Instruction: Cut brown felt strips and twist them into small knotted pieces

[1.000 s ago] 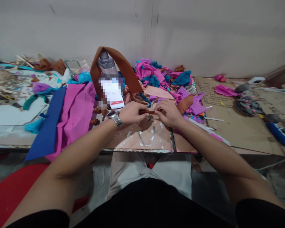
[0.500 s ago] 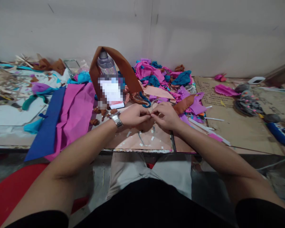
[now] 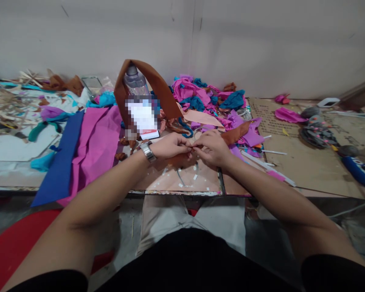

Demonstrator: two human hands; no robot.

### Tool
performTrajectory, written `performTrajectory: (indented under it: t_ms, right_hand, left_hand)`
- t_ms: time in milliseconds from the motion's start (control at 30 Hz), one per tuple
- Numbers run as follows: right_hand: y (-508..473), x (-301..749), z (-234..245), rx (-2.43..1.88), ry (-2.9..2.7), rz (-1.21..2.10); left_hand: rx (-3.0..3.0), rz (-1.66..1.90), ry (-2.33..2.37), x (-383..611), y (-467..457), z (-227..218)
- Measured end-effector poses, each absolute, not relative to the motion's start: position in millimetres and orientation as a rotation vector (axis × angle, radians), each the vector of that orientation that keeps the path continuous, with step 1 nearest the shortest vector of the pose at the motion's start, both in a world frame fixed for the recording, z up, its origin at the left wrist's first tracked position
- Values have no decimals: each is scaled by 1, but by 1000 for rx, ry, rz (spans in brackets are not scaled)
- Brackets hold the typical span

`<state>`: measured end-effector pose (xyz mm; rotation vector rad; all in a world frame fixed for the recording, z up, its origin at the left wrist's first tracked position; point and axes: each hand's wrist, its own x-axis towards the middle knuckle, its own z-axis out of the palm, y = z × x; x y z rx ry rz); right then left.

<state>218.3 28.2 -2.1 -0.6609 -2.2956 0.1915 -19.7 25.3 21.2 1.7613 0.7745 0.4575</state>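
Note:
My left hand [image 3: 170, 146], with a metal watch on the wrist, and my right hand [image 3: 212, 148] meet fingertip to fingertip above the pinkish work board [image 3: 197, 184]. Both pinch a small brown piece of felt [image 3: 180, 159] that hangs under the fingers. A longer brown felt strip [image 3: 235, 133] runs off to the right behind my right hand. Small white scraps and a thin curved bit of wire lie on the board just below the hands.
A water bottle [image 3: 134, 83] draped with a brown felt band stands behind the hands. Pink and blue cloth sheets [image 3: 94, 146] lie to the left, and a heap of pink, teal and purple scraps [image 3: 207, 99] at the back. Cardboard [image 3: 304, 162] with tools lies on the right.
My hands have drawn together until the fingertips touch and have shifted slightly away from me. The brown piece, held stretched between them a second ago, is now bunched under the fingers.

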Motion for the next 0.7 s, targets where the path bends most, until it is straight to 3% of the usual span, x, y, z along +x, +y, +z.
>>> performTrajectory:
  t_ms: [700]
  right_hand:
    - [25,218,1,-661,-2352,158]
  left_hand:
    - [1745,484,796,-22,26,17]
